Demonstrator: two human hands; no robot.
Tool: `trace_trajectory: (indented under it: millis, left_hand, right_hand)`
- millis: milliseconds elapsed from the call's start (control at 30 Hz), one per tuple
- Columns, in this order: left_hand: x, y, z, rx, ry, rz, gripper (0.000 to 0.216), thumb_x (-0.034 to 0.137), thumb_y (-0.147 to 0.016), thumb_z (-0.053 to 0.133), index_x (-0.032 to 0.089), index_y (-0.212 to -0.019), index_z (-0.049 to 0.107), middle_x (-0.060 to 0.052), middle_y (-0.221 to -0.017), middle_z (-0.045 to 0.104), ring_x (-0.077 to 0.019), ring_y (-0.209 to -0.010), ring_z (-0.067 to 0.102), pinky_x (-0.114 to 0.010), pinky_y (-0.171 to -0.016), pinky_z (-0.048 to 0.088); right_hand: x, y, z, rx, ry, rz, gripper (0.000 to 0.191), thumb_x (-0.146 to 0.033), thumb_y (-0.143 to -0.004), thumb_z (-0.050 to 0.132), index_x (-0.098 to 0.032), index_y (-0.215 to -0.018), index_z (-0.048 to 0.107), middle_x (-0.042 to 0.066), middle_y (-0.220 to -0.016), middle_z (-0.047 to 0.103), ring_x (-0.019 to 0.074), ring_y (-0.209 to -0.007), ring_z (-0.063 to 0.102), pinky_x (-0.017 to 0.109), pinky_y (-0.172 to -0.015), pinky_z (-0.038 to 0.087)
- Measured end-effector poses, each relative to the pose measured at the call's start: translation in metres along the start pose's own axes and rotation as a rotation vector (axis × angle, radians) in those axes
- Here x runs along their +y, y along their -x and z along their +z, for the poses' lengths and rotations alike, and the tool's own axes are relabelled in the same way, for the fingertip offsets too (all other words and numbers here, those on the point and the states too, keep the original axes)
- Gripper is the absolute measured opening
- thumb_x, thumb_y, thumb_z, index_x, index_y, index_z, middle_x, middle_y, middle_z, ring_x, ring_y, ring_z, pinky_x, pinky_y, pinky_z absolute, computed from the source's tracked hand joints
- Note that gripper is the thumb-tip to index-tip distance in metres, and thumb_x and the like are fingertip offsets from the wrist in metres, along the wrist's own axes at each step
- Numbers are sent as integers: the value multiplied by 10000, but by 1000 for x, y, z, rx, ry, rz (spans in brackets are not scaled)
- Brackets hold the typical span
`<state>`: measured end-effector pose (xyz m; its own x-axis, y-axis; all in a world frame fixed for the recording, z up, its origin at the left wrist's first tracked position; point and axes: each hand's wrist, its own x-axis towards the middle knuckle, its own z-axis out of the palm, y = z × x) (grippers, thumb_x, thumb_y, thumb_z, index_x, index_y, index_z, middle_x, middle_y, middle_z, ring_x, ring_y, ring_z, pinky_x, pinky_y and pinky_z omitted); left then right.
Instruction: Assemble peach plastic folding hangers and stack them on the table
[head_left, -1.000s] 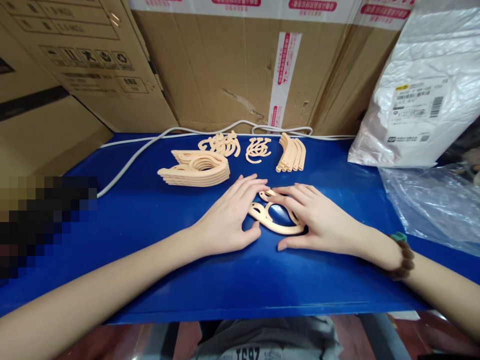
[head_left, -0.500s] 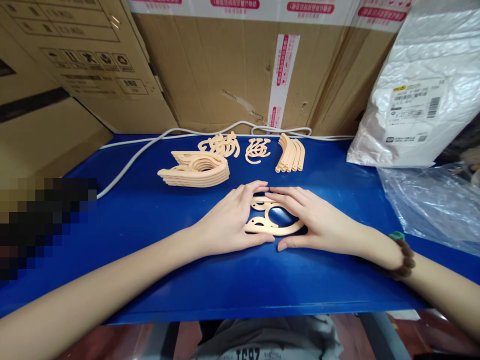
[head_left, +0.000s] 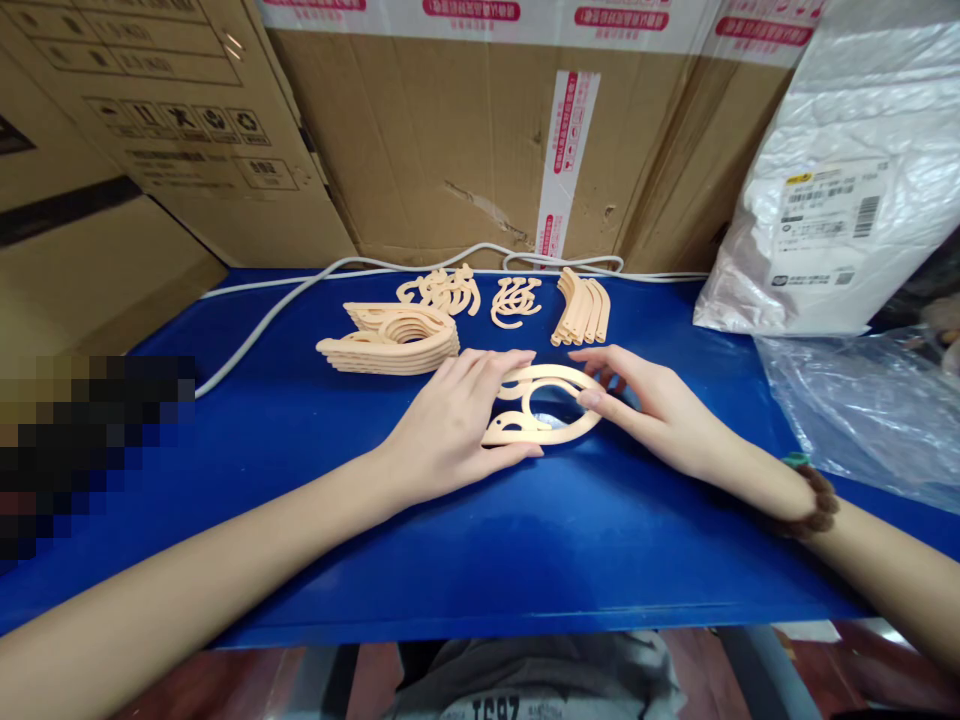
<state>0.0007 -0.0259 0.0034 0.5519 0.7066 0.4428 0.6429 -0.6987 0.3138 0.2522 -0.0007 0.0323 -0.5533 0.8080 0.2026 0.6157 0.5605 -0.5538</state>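
Just right of centre, the pale looped piece [head_left: 527, 403] sits between both hands over the blue desk [head_left: 480, 560]! The left hand [head_left: 442, 425] holds its left end in a wide span, thumb along the lower edge, fingers over the upper. The right hand [head_left: 667, 410] pinches the right end narrowly, thumb on top. Left of centre, a stack of similar pieces [head_left: 397, 362] rests near the left hand.

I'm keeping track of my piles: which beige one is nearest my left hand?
The stacked frames, just beyond your left hand; both hook piles and the curved strips lie farther away.
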Motion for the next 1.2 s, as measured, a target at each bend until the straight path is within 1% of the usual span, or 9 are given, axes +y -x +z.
trace_trajectory:
  millis: [67, 133, 200, 267, 400, 500, 767, 1033, 1200]
  left_hand:
    - [1, 0, -2, 29, -12, 1, 711, 478, -848, 667, 199, -1393, 304, -132, -1333, 522, -294, -1189, 492, -458, -1017, 401]
    - [2, 0, -3, 43, -15, 10, 695, 460, -852, 669, 186, -1387, 320, -129, -1333, 519, -285, -1204, 480, -442, -1033, 390]
    - [2, -1, -2, 36, -5, 17, 702, 449, -844, 681, 174, -1385, 326, -130, -1339, 513, -279, -1221, 471, -426, -1041, 387]
    - [2, -1, -2, 25, 16, 15, 723, 454, -830, 695, 176, -1386, 325, -129, -1346, 509, -278, -1225, 473, -421, -1035, 396]
    - [1, -1, -1, 9, 51, 1, 742, 474, -818, 701, 190, -1388, 320, -124, -1356, 506, -283, -1223, 483, -433, -1024, 411]
    - [1, -1, -2, 2, 53, 7, 729, 460, -824, 701, 176, -1382, 328, -126, -1354, 507, -275, -1226, 483, -418, -1029, 410]
    - [3, -2, -2, 1, 20, 35, 719, 445, -835, 692, 165, -1386, 323, -129, -1352, 510, -265, -1232, 483, -400, -1036, 402]
    - [3, -1, -3, -3, -8, 51, 730, 453, -838, 686, 169, -1396, 311, -124, -1367, 507, -260, -1252, 475, -397, -1052, 393]
    - [3, -1, -2, 4, -12, 57, 693, 428, -850, 673, 167, -1387, 321, -121, -1359, 517, -255, -1250, 479, -392, -1050, 397]
  right_hand:
    - [-2, -1, -1, -43, -151, 105, 334, -493, -917, 538, -197, -1045, 628, 37, -932, 666, 173, -778, 578, 288, -679, 448]
    - [-4, -1, -1, -101, -329, 188, 332, -502, -902, 551, -179, -861, 613, -2, -761, 589, 128, -655, 492, 248, -570, 364]
    - [-6, -2, -1, -133, -471, 250, 357, -504, -885, 572, -172, -754, 559, -36, -665, 475, 96, -583, 390, 238, -514, 276]
    - [-6, -2, 0, -149, -541, 285, 373, -500, -869, 597, -173, -707, 516, -55, -631, 394, 82, -557, 315, 244, -496, 216]
    - [-6, -3, 1, -162, -576, 304, 405, -505, -856, 615, -179, -666, 468, -64, -613, 361, 78, -548, 280, 253, -496, 195]
    - [-7, -4, 2, -163, -566, 308, 403, -509, -853, 617, -179, -673, 472, -68, -608, 358, 76, -539, 277, 251, -491, 192]
    - [-6, -3, 2, -157, -545, 274, 353, -453, -861, 627, -182, -678, 493, -62, -582, 442, 76, -518, 368, 232, -488, 266]
    - [-4, -3, 3, -163, -556, 258, 355, -462, -863, 620, -185, -679, 496, -63, -571, 447, 70, -498, 363, 226, -467, 253]
    - [-6, -3, 2, -170, -539, 261, 383, -500, -854, 626, -183, -677, 504, -56, -575, 458, 76, -511, 384, 229, -486, 279]
